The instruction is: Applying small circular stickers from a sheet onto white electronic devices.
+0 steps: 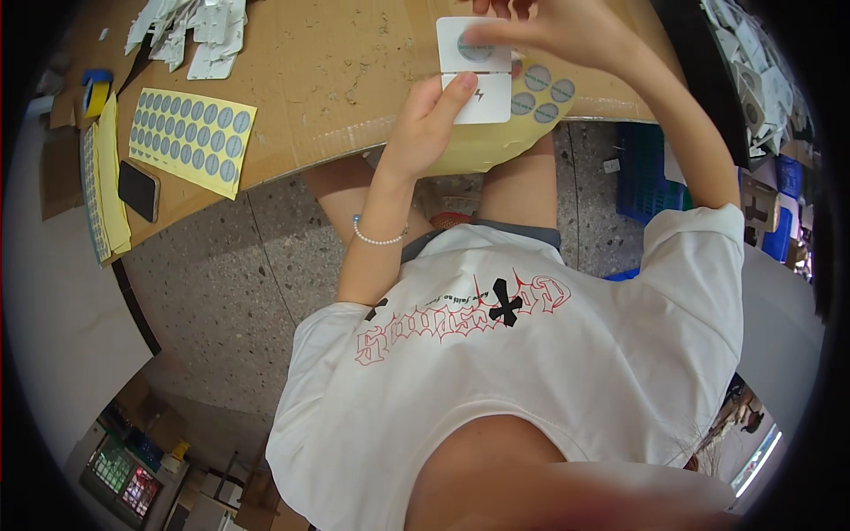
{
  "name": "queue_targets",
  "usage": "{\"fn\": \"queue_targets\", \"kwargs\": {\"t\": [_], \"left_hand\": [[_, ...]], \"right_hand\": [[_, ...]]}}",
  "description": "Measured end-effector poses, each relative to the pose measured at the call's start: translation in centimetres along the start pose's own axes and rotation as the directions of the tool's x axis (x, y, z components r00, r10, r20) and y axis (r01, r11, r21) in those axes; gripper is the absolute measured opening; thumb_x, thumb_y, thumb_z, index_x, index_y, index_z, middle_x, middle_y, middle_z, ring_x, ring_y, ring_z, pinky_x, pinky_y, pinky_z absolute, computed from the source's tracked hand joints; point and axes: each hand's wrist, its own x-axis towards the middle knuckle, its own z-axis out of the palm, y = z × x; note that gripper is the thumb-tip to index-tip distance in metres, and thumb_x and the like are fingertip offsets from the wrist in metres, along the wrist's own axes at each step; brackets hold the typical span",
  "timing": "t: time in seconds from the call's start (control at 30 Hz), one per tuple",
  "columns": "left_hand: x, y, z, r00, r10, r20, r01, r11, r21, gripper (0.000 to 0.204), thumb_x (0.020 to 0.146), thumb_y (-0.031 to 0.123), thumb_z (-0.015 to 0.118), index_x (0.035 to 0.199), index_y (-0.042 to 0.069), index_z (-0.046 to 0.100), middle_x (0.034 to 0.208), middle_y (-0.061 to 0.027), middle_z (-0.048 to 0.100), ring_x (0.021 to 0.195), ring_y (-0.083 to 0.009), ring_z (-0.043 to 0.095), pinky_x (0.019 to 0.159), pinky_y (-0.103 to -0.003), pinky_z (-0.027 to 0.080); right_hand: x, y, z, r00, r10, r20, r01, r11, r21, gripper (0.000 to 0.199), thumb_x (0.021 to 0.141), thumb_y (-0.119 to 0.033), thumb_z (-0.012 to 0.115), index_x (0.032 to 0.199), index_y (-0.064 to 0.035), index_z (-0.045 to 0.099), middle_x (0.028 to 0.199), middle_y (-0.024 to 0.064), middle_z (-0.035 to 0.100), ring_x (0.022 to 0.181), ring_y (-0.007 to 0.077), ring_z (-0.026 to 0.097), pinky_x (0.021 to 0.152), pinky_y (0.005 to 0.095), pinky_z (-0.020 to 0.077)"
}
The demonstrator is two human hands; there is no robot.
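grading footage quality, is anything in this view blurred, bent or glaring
Head view: the cardboard-covered table has a bowed near edge, and the corners fall to black; head view: the left-hand sticker sheet stays fairly clear, a bright white strip glares at lower right, and the bottom edge is blurred.

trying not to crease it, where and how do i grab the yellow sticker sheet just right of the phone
Pinch the yellow sticker sheet by its near right corner, probably best from the near side, above and below. It lies flat, but that corner seems to jut past the edge of the table, and its bare margin spares the round grey stickers.
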Motion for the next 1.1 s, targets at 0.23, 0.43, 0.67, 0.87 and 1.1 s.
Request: {"fn": "queue_targets", "kwargs": {"t": [0.23, 0.43, 0.67, 0.87, 1.1], "left_hand": [[0.5, 1.3, 2.3, 0.999, -0.019, 0.031, 0.019, 1.000, -0.004, 0.039, 0.091, 0.032, 0.040, 0.097, -0.004, 0.055, 0.087, -0.0028, 0.058, 0.078, -0.0060, 0.051, 0.068, -0.021, 0.042], [1.1, 3.0, 5.1, 0.993, -0.057, 0.099, 0.087, 0.938, -0.337, 0.040, 0.093, 0.024, 0.035, 0.117, -0.007, 0.045, 0.115, -0.0127, 0.051, 0.105, -0.0164, 0.048, 0.089, -0.028, 0.038], [1.9, 5.8, 10.0, 0.996, -0.047, 0.072, 0.051, 0.997, -0.052, 0.039, 0.079, -0.004, 0.044, 0.118, -0.007, 0.044, 0.122, -0.0129, 0.047, 0.107, -0.0152, 0.047, 0.090, -0.026, 0.037], [2.0, 5.5, 10.4, 0.997, -0.045, 0.069, 0.054, 0.990, -0.130, 0.039, 0.080, -0.006, 0.042, 0.119, -0.007, 0.044, 0.123, -0.0124, 0.047, 0.106, -0.0144, 0.048, 0.090, -0.025, 0.037], [3.0, 5.4, 11.6, 0.995, -0.063, 0.076, 0.071, 0.992, -0.105, 0.040, 0.080, -0.005, 0.042, 0.120, -0.006, 0.043, 0.123, -0.0124, 0.047, 0.106, -0.0145, 0.048, 0.090, -0.026, 0.037]], "right_hand": [[-1.5, 2.2, -0.1, 0.979, 0.161, 0.122, -0.185, 0.958, 0.218, 0.024, 0.077, -0.023, 0.059, 0.079, 0.0013, 0.061, 0.068, 0.0093, 0.057, 0.062, 0.0142, 0.053, 0.057, 0.0260, 0.0427], [-5.8, 1.4, -8.0, 0.995, 0.099, -0.022, -0.093, 0.976, 0.198, 0.023, 0.084, -0.020, 0.056, 0.083, 0.0022, 0.062, 0.070, -0.0001, 0.058, 0.067, 0.0047, 0.049, 0.059, 0.0211, 0.0409], [-21.1, 7.6, -32.4, 0.664, 0.221, -0.714, -0.368, 0.928, -0.055, 0.030, 0.083, -0.031, 0.056, 0.095, -0.0034, 0.063, 0.080, -0.0034, 0.059, 0.073, 0.0039, 0.050, 0.066, 0.0189, 0.0380], [-27.4, 13.0, -42.7, 0.599, 0.468, -0.650, -0.626, 0.779, -0.015, 0.039, 0.081, -0.040, 0.056, 0.099, -0.0057, 0.062, 0.084, -0.0054, 0.057, 0.073, 0.0021, 0.045, 0.063, 0.0167, 0.0318], [-29.1, 16.2, -48.1, 0.591, 0.462, -0.662, -0.655, 0.754, -0.059, 0.041, 0.082, -0.042, 0.054, 0.105, -0.0090, 0.060, 0.092, -0.0021, 0.057, 0.083, 0.0048, 0.046, 0.072, 0.0213, 0.0340]]}}
